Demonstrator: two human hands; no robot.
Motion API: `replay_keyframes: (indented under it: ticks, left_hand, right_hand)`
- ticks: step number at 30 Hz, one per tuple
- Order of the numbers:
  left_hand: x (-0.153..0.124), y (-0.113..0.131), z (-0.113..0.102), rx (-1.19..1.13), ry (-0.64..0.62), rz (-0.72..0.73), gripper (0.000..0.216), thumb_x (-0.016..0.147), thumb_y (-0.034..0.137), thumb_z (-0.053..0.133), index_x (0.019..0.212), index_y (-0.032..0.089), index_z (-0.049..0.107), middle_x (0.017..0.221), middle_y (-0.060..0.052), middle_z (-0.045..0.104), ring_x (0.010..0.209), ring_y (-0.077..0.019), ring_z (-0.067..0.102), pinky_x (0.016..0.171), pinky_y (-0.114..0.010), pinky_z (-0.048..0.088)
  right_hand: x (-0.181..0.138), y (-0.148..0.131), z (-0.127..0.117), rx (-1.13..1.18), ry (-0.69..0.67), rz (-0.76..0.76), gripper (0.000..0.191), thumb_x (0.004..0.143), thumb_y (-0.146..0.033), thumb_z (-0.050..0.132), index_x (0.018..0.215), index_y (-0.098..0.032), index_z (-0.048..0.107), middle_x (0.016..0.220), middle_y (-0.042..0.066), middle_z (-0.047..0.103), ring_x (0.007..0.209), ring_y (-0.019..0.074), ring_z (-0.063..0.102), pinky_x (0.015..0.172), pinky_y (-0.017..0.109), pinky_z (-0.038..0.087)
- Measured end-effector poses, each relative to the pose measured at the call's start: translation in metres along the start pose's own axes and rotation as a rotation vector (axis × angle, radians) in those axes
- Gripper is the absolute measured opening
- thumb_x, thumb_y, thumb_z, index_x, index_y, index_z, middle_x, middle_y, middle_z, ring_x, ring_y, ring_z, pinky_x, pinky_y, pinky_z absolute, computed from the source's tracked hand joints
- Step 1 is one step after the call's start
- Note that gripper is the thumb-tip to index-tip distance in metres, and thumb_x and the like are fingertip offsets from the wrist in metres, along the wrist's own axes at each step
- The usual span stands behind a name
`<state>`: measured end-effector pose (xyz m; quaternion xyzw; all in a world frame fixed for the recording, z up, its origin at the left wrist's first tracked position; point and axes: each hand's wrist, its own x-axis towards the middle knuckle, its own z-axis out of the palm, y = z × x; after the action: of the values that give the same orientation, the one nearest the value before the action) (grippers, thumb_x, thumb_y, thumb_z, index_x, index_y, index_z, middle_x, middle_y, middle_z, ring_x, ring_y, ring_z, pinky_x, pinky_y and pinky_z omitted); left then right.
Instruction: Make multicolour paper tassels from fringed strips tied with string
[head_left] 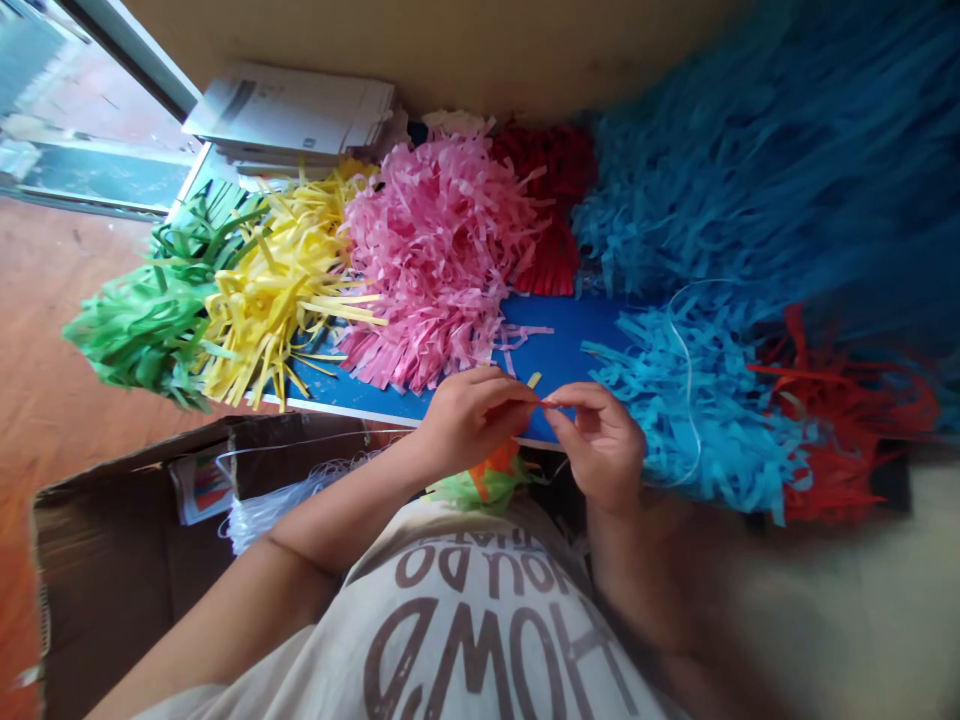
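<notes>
I am wearing a loose, cream-coloured T-shirt (450,690), and the fabric is creasing softly across my front. Big dark brown block lettering (480,640) is running over the chest in two rows, and from where I am looking it is all reading upside down. The larger row, nearer my neck, is showing H, O and W. In the smaller row beyond it I am making out YOU DO before the folds are swallowing the rest. Both my forearms are showing bare, the right one blurring toward the edge. My left hand (469,420) and right hand (604,450) are going bare too.
</notes>
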<state>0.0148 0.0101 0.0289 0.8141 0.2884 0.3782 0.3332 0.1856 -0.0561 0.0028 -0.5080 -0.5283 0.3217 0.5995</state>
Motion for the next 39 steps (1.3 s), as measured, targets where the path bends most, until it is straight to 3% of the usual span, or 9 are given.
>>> replay_keyframes:
  ticks: [6, 17, 22, 27, 32, 36, 39]
  left_hand:
    - [0.002, 0.002, 0.003, 0.005, -0.002, 0.027, 0.007, 0.091, 0.018, 0.065, 0.09, 0.013, 0.07, 0.076, -0.006, 0.07, 0.066, -0.0114, 0.065, 0.061, -0.019, 0.05]
    - [0.007, -0.013, 0.003, -0.061, -0.022, -0.013, 0.01, 0.094, 0.021, 0.064, 0.089, 0.016, 0.071, 0.077, -0.004, 0.073, 0.068, -0.0102, 0.067, 0.063, -0.018, 0.05]
    - [0.006, -0.016, 0.005, -0.049, 0.01, -0.035, 0.008, 0.092, 0.023, 0.067, 0.089, 0.016, 0.07, 0.075, -0.002, 0.071, 0.067, -0.0102, 0.065, 0.064, -0.019, 0.049]
    - [0.012, -0.017, 0.008, -0.029, -0.021, -0.048, 0.015, 0.091, 0.027, 0.067, 0.1, 0.015, 0.068, 0.091, -0.008, 0.073, 0.082, -0.0155, 0.069, 0.075, -0.025, 0.053]
    - [0.022, -0.026, 0.002, -0.003, -0.012, -0.032, 0.012, 0.092, 0.026, 0.066, 0.086, 0.016, 0.07, 0.077, -0.004, 0.071, 0.071, -0.0133, 0.066, 0.067, -0.023, 0.051]
    - [0.022, -0.027, -0.001, 0.117, 0.038, 0.064, 0.011, 0.092, 0.028, 0.067, 0.093, 0.018, 0.072, 0.092, -0.007, 0.075, 0.083, -0.0162, 0.07, 0.076, -0.028, 0.053]
    - [0.019, -0.024, 0.002, 0.215, 0.099, 0.178, 0.008, 0.093, 0.027, 0.067, 0.093, 0.021, 0.073, 0.091, -0.004, 0.077, 0.083, -0.0147, 0.07, 0.088, -0.033, 0.049]
  right_hand:
    - [0.002, -0.001, -0.003, -0.079, -0.039, -0.026, 0.017, 0.086, -0.014, 0.068, 0.097, -0.027, 0.069, 0.093, 0.001, 0.069, 0.091, 0.018, 0.065, 0.085, 0.035, 0.055]
    - [0.014, 0.006, -0.003, 0.016, -0.054, 0.119, 0.005, 0.085, -0.023, 0.07, 0.09, -0.024, 0.07, 0.087, 0.001, 0.071, 0.083, 0.0165, 0.068, 0.077, 0.029, 0.057]
    - [0.016, 0.008, -0.004, -0.088, -0.046, 0.028, 0.007, 0.089, -0.02, 0.066, 0.09, -0.025, 0.071, 0.09, 0.001, 0.071, 0.089, 0.0163, 0.067, 0.082, 0.03, 0.056]
    - [0.015, 0.018, -0.004, -0.275, 0.003, -0.01, 0.007, 0.089, -0.024, 0.069, 0.095, -0.026, 0.071, 0.089, 0.0, 0.073, 0.083, 0.0167, 0.068, 0.078, 0.031, 0.056]
    - [0.026, 0.02, -0.007, -0.248, 0.053, 0.016, 0.004, 0.089, -0.027, 0.069, 0.092, -0.025, 0.068, 0.088, 0.0, 0.072, 0.084, 0.0173, 0.069, 0.078, 0.032, 0.057]
    - [0.027, 0.014, -0.009, -0.283, 0.073, -0.004, 0.006, 0.089, -0.028, 0.069, 0.094, -0.025, 0.067, 0.089, 0.001, 0.072, 0.085, 0.0178, 0.07, 0.08, 0.033, 0.058]
    - [0.023, 0.008, -0.005, -0.291, 0.075, -0.031, 0.008, 0.089, -0.027, 0.069, 0.097, -0.025, 0.067, 0.092, 0.002, 0.073, 0.086, 0.0186, 0.07, 0.083, 0.036, 0.058]
